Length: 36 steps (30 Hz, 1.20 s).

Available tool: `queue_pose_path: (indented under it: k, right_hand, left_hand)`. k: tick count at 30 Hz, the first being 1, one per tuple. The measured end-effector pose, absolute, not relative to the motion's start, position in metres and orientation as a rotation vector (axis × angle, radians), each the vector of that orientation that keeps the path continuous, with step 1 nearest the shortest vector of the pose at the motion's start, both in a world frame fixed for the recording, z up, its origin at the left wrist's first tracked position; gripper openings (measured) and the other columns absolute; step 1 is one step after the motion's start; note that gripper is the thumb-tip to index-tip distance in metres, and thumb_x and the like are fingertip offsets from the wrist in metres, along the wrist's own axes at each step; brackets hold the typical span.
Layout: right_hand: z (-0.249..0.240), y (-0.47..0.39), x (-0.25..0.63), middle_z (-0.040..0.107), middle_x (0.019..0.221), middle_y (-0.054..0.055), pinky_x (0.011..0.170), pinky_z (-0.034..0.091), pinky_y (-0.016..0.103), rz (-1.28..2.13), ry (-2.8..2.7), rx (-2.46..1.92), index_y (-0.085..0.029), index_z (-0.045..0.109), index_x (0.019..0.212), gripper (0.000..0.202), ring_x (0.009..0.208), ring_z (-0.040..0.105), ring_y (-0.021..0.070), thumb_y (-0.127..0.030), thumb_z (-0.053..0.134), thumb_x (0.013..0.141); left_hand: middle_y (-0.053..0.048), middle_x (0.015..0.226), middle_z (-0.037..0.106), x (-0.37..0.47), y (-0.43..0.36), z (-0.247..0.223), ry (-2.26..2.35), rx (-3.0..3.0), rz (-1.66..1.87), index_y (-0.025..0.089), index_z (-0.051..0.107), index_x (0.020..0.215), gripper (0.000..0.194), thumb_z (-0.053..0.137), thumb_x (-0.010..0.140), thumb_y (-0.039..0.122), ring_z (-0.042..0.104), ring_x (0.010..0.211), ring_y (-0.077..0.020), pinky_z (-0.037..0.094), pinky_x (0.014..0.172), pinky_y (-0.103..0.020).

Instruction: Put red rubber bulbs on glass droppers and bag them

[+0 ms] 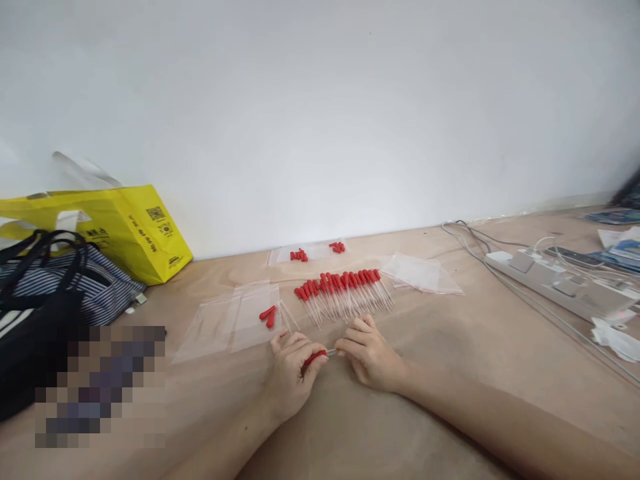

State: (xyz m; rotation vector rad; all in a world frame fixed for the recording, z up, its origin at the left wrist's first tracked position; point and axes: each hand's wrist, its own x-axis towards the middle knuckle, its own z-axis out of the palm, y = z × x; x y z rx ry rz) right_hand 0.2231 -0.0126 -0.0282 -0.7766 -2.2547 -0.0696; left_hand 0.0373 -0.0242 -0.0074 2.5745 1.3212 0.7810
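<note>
My left hand is closed around a red rubber bulb. Facing it, my right hand pinches a clear thin tube, whose near end meets the bulb; I cannot tell how deep it sits inside. Just beyond my hands lies a row of droppers with red bulbs and clear stems. Two loose red bulbs rest on clear plastic bags at the left. Beside them are a few bare clear tubes, partly hidden by my left fingers.
Near the wall, a clear bag holds more red-bulbed droppers. Further clear bags lie right of the row. A power strip with cables is at the right. A yellow bag and a striped bag stand at the left.
</note>
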Motion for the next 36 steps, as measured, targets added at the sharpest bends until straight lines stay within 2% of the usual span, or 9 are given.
queue_pose_path:
  k: [6,10,15,19,22,26,31,36]
  right_hand:
    - [-0.028,-0.012,0.221,0.053,0.064,0.002,0.063,0.024,0.030,-0.084,-2.279,-0.772,-0.016,0.056,0.074,0.018,0.068,0.038,0.0143,-0.008,0.040,0.074]
    - [-0.025,-0.012,0.220,0.054,0.064,0.003,0.063,0.024,0.029,-0.054,-2.289,-0.803,-0.016,0.057,0.075,0.018,0.068,0.039,0.0144,-0.011,0.039,0.077]
    - [-0.024,-0.010,0.221,0.059,0.069,0.002,0.066,0.025,0.030,-0.011,-2.291,-0.865,-0.018,0.059,0.079,0.017,0.070,0.043,0.0138,-0.020,0.042,0.084]
    - [-0.021,-0.009,0.231,0.061,0.072,0.001,0.068,0.024,0.030,-0.047,-2.278,-0.927,-0.021,0.060,0.087,0.016,0.073,0.046,0.0141,-0.031,0.047,0.084]
    - [-0.020,-0.010,0.238,0.060,0.068,0.001,0.071,0.024,0.031,-0.073,-2.291,-0.917,-0.021,0.060,0.083,0.017,0.072,0.046,0.0140,-0.026,0.044,0.085]
    - [-0.022,-0.013,0.238,0.057,0.063,0.002,0.070,0.024,0.032,-0.058,-2.302,-0.899,-0.017,0.058,0.074,0.019,0.068,0.044,0.0137,-0.020,0.042,0.084]
    - [-0.029,-0.016,0.229,0.056,0.062,0.002,0.068,0.025,0.031,-0.013,-2.270,-0.943,-0.017,0.056,0.070,0.019,0.068,0.043,0.0137,-0.017,0.041,0.082]
    - [-0.026,-0.015,0.228,0.056,0.063,0.001,0.068,0.024,0.031,-0.004,-2.292,-0.934,-0.017,0.057,0.072,0.019,0.069,0.043,0.0136,-0.018,0.041,0.083]
  left_hand:
    - [0.001,0.068,0.063,0.038,-0.023,-0.008,1.286,2.571,0.753,0.022,0.059,0.075,0.016,0.045,0.082,0.026,0.054,0.074,-0.0176,0.022,0.088,-0.046]
    - [0.001,0.067,0.064,0.039,-0.023,-0.008,1.290,2.570,0.766,0.023,0.060,0.074,0.017,0.046,0.081,0.026,0.054,0.073,-0.0174,0.022,0.089,-0.046]
    - [0.001,0.070,0.064,0.034,-0.020,-0.008,1.322,2.557,0.781,0.025,0.062,0.080,0.016,0.047,0.082,0.029,0.055,0.075,-0.0178,0.023,0.089,-0.047]
    - [0.001,0.071,0.064,0.023,-0.015,-0.014,1.357,2.514,0.818,0.026,0.062,0.090,0.019,0.049,0.080,0.036,0.056,0.074,-0.0181,0.024,0.090,-0.049]
    - [0.001,0.074,0.064,0.018,-0.013,-0.017,1.325,2.502,0.807,0.027,0.060,0.095,0.021,0.049,0.079,0.036,0.056,0.076,-0.0182,0.023,0.091,-0.048]
    - [0.001,0.072,0.063,0.019,-0.016,-0.015,1.295,2.520,0.761,0.026,0.062,0.085,0.017,0.048,0.081,0.033,0.055,0.074,-0.0168,0.020,0.093,-0.049]
    - [0.001,0.068,0.061,0.023,-0.019,-0.011,1.302,2.499,0.783,0.023,0.063,0.079,0.018,0.047,0.080,0.032,0.054,0.070,-0.0158,0.027,0.090,-0.045]
    - [0.001,0.067,0.061,0.023,-0.017,-0.012,1.303,2.477,0.776,0.023,0.062,0.079,0.018,0.047,0.080,0.031,0.054,0.069,-0.0153,0.028,0.089,-0.044]
